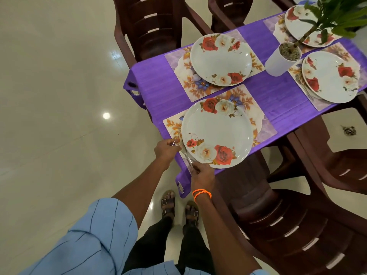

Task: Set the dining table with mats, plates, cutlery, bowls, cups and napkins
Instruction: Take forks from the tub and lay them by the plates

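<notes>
table under a purple cloth, brown chairs around it. four floral mats, each bearing a rose-printed plate; no writing legible on any. the near mat carries the near plate; the far plate lies beyond it. a white pot with a plant stands between the settings. my left hand pinches thin metal cutlery just beside the near plate's left rim; my right hand, orange bands at the wrist, pinches its lower end.
</notes>
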